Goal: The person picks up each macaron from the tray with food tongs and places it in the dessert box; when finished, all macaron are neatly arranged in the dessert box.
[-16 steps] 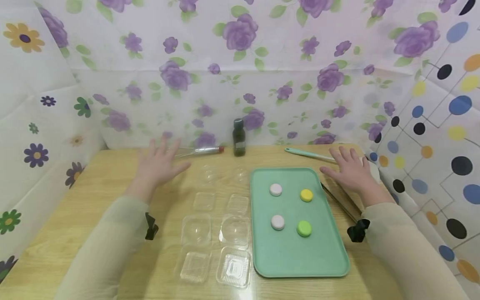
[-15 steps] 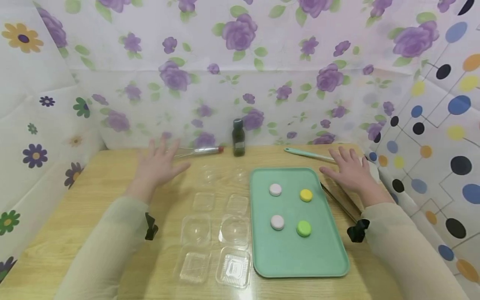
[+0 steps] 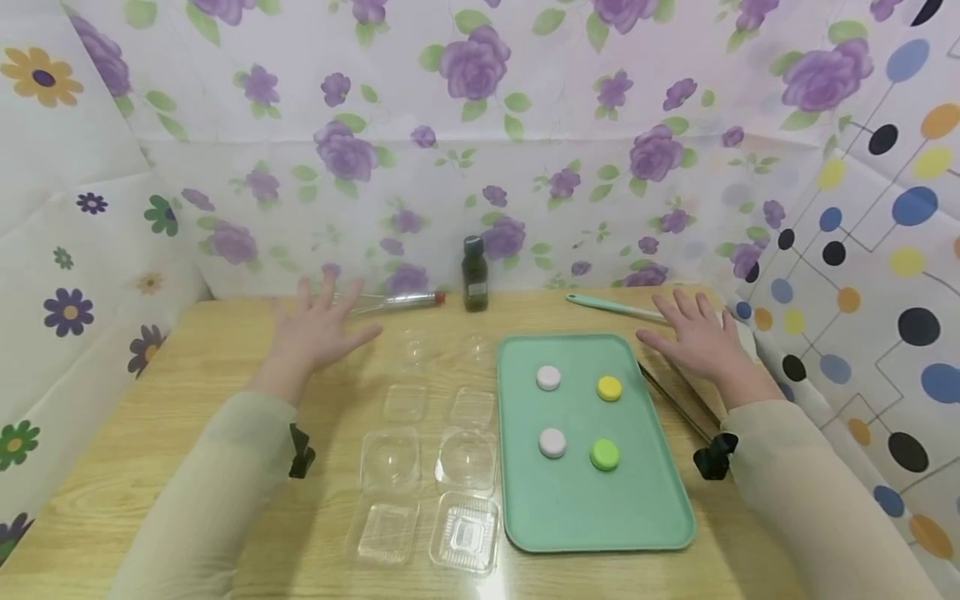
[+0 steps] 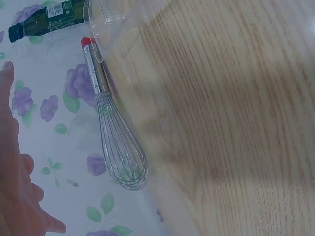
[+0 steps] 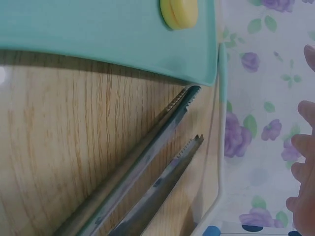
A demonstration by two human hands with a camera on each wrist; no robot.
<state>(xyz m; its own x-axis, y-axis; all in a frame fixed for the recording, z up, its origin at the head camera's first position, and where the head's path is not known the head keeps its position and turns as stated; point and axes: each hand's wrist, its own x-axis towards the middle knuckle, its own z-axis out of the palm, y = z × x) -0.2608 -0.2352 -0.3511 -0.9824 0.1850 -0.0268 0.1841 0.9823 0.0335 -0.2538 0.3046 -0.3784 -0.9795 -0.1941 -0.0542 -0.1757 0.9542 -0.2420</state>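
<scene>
My left hand (image 3: 311, 329) hovers with spread fingers at the back left of the table, holding nothing. Nearest to it is a wire whisk (image 4: 115, 128) with a red-tipped metal handle, partly hidden by the hand in the head view. On the other side my right hand (image 3: 697, 337) is spread too and holds nothing. Beneath it lie metal tongs (image 5: 147, 167) with serrated tips and a spatula with a mint handle (image 3: 611, 305). A green tray (image 3: 592, 517) beside the tongs carries two pale macarons, a yellow macaron (image 3: 609, 388) and a green macaron (image 3: 604, 454).
Clear plastic boxes (image 3: 465, 533) and lids stand in two columns left of the tray. A dark green bottle (image 3: 475, 275) is upright at the back, against a flowered cloth (image 3: 472, 167). Patterned cloths also bound the left and right sides.
The head view has shifted very slightly, moving the scene a little left and up. Both hands keep their spread pose, and the objects stay in place.
</scene>
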